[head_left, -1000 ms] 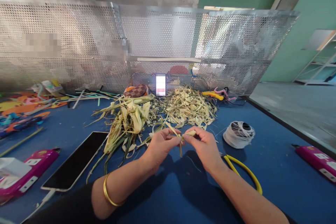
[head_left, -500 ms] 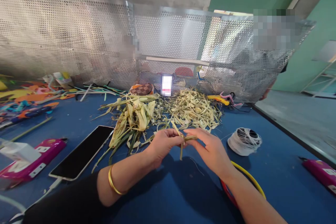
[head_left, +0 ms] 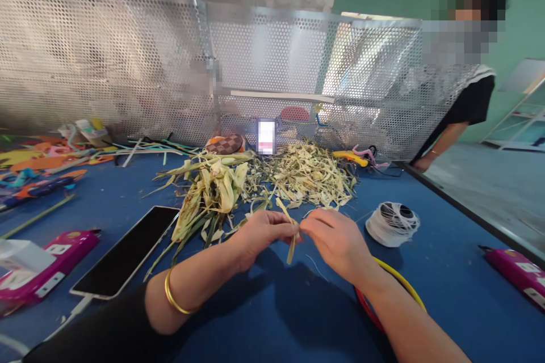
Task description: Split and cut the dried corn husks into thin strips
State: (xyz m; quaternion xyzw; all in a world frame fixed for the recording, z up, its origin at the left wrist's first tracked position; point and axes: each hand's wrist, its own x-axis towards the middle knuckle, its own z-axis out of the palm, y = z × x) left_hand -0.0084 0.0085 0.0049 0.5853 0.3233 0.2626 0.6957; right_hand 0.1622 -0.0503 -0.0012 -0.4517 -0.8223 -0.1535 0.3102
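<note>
My left hand point(head_left: 266, 232) pinches a narrow strip of pale corn husk point(head_left: 291, 250), whose ends stick out above and below the fingertips. Close against it on the right is my right hand point(head_left: 336, 238), its fingers bent and pressed together. What those fingers hold, if anything, is hidden behind the hand. Just past both hands lie a bunch of whole corn husks point(head_left: 227, 181) and a heap of shredded husk strips point(head_left: 315, 173). A spool of white thread point(head_left: 392, 224) stands to the right of my right hand.
Yellow and red handles point(head_left: 402, 281) lie partly under my right forearm. A phone point(head_left: 128, 252) and a magenta power strip point(head_left: 59, 264) are at left; another power strip point(head_left: 519, 272) is at right. Behind the table stands a perforated metal screen point(head_left: 272, 51), with a person point(head_left: 468, 96) beside it.
My right hand has turned so its back faces up, and the crosswise husk piece at its fingers is now out of sight. A person has appeared at the right end of the screen.
</note>
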